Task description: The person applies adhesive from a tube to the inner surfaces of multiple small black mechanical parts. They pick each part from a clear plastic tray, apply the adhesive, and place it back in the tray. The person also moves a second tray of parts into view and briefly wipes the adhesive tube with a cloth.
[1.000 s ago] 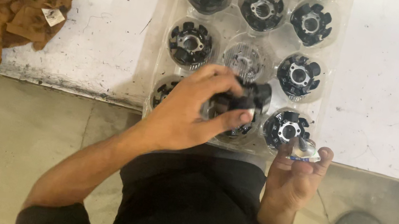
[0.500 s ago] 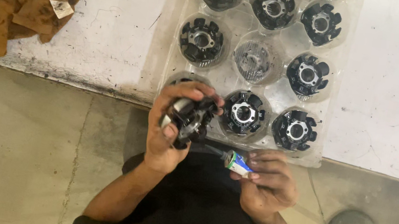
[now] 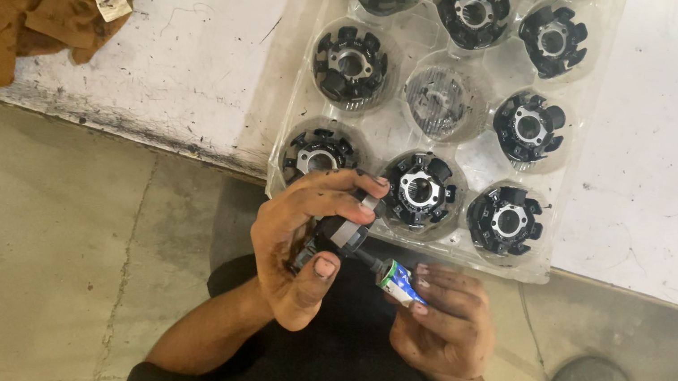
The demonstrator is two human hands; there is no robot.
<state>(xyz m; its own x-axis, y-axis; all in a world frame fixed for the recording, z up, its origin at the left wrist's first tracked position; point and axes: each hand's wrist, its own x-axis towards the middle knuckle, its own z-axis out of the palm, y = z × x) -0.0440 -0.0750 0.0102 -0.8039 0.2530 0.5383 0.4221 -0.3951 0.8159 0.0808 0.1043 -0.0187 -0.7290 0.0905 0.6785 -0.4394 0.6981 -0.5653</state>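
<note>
A black stator (image 3: pixel 341 234) is gripped by the left hand (image 3: pixel 299 243), fingers curled over its top and thumb beneath. A small tube (image 3: pixel 399 282) is pinched by the right hand (image 3: pixel 445 321), its nozzle touching the stator. Just beyond the fingertips lies a clear tray (image 3: pixel 384 134) of stators.

The left hand (image 3: pixel 299 243) hides most of the black part (image 3: pixel 341 234) it grips.

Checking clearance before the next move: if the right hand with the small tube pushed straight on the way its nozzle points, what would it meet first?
The right hand aims its small tube up-left; it would likely meet the black round part held in the left hand first, almost touching already.
</note>
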